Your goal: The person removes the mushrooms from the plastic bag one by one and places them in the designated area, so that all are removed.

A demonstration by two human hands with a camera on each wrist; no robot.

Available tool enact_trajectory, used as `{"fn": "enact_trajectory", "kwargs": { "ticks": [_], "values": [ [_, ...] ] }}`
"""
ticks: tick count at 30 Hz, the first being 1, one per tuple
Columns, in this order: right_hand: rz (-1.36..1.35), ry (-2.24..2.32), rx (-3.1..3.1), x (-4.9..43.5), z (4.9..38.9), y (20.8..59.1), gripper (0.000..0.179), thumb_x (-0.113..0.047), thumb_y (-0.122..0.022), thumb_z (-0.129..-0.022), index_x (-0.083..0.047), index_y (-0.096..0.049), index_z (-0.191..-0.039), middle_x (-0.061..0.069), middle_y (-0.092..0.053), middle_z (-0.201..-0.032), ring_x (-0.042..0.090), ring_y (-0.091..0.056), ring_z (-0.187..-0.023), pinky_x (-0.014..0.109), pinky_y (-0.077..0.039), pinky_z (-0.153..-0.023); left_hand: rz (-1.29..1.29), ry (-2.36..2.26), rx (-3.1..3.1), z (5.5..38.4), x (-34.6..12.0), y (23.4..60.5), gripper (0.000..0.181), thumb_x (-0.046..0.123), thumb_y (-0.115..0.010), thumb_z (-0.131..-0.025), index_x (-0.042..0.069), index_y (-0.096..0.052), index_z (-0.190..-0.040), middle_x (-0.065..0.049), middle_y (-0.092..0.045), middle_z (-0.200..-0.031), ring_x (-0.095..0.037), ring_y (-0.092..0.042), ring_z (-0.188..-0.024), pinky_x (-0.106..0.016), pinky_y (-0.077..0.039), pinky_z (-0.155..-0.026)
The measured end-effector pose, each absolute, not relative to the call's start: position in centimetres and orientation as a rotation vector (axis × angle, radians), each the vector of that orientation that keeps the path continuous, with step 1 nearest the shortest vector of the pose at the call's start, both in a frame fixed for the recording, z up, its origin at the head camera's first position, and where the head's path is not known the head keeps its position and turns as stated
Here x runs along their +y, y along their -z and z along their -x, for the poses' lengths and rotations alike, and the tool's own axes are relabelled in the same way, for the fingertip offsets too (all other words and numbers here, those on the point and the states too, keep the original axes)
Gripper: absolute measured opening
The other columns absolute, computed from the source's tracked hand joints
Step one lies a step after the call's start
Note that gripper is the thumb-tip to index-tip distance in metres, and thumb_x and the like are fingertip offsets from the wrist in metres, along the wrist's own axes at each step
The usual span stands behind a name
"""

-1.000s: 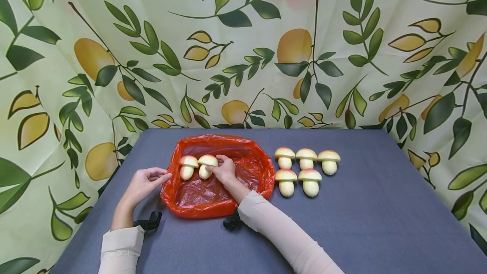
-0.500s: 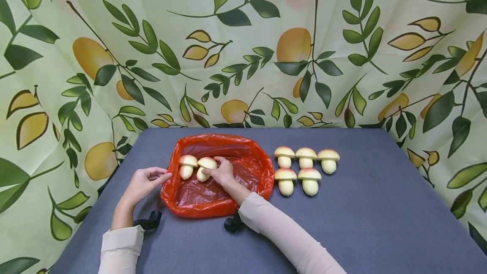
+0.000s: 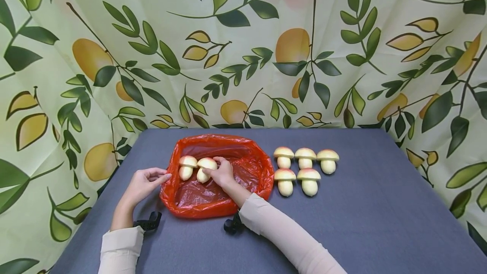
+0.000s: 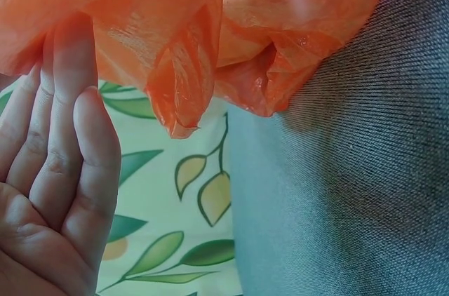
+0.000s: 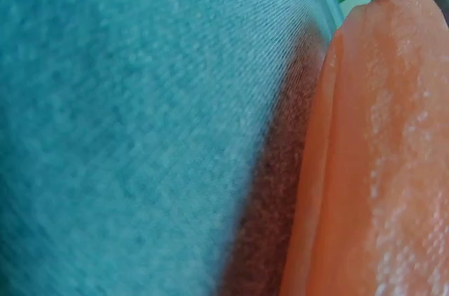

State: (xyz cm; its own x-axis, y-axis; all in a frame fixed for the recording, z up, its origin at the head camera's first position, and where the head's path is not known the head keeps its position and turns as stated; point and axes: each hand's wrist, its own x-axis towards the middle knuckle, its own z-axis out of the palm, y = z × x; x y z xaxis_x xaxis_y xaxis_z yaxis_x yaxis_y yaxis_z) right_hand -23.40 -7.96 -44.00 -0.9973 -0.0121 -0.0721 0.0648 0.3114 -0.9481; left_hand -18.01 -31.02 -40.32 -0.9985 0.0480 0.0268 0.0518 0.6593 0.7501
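Observation:
A red plastic bag [image 3: 198,211] lies spread wide with its rim rolled round. My left hand [image 3: 143,184] pinches its left rim; in the left wrist view the film covers the tips of its straight fingers [image 4: 59,128]. Inside the bag, my right hand [image 3: 223,173] holds a mushroom [image 3: 205,164] with a pale stem and a cream cap tinged red, thumb on the near side. A second, similar mushroom [image 3: 186,168] lies beside it on the left. The right wrist view shows only the bag's outer side [image 5: 379,163] and blue-grey cloth, not the fingers.
Several matching mushrooms lie in two rows right of the bag: three behind, such as this back-right mushroom [image 3: 328,162], and two in front, including this one [image 3: 309,181]. The table [image 3: 365,215] has a grey-blue cloth; a leaf-print curtain [image 3: 243,54] hangs behind it.
My right hand has shifted the held mushroom slightly left and nearer the body, tilting it a little. Over the last half second it has stayed almost still. My left hand stays at the bag's rim.

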Motion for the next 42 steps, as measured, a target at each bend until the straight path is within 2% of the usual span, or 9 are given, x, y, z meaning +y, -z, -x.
{"fn": "enact_trajectory", "kwargs": {
  "ticks": [10, 17, 26, 42],
  "values": [
    [-0.052, 1.8, 2.454, -7.6, 22.9, 43.4, 0.052, -0.014, -0.08, -0.076, 0.001, -0.061, -0.122, 0.018, -0.066, -0.122, 0.028, -0.065, -0.108, 0.031, -0.054, -0.085, 0.139, 1.302, -2.811, 17.9, -31.0, 40.4, 0.03, 0.019, -0.068, -0.09, -0.007, -0.068, -0.105, -0.023, -0.073, -0.1, 0.011, -0.062, -0.072, -0.015, -0.05, -0.066],
    [0.04, 1.82, 2.455, -7.0, 22.9, 43.8, 0.051, -0.022, -0.082, -0.075, -0.002, -0.062, -0.119, 0.014, -0.068, -0.114, 0.019, -0.066, -0.096, 0.026, -0.054, -0.078, 0.127, 1.296, -2.828, 17.9, -31.1, 40.4, 0.03, 0.021, -0.068, -0.09, -0.005, -0.069, -0.106, -0.022, -0.073, -0.102, 0.01, -0.062, -0.072, -0.015, -0.05, -0.067],
    [0.016, 1.882, 2.342, -6.5, 22.4, 43.0, 0.05, -0.01, -0.078, -0.078, 0.003, -0.059, -0.122, 0.021, -0.064, -0.124, 0.032, -0.063, -0.116, 0.035, -0.054, -0.091, 0.097, 1.314, -2.843, 18.0, -31.1, 40.4, 0.032, 0.022, -0.067, -0.091, -0.004, -0.068, -0.108, -0.021, -0.073, -0.102, 0.01, -0.062, -0.072, -0.016, -0.051, -0.067],
    [0.238, 1.864, 2.31, -4.1, 20.6, 42.7, 0.051, -0.009, -0.076, -0.079, 0.006, -0.056, -0.125, 0.024, -0.061, -0.127, 0.036, -0.062, -0.117, 0.037, -0.054, -0.091, 0.119, 1.304, -2.844, 17.9, -31.0, 40.3, 0.034, 0.025, -0.067, -0.091, -0.005, -0.068, -0.107, -0.02, -0.073, -0.1, 0.008, -0.062, -0.072, -0.018, -0.051, -0.067]
  ]
}}
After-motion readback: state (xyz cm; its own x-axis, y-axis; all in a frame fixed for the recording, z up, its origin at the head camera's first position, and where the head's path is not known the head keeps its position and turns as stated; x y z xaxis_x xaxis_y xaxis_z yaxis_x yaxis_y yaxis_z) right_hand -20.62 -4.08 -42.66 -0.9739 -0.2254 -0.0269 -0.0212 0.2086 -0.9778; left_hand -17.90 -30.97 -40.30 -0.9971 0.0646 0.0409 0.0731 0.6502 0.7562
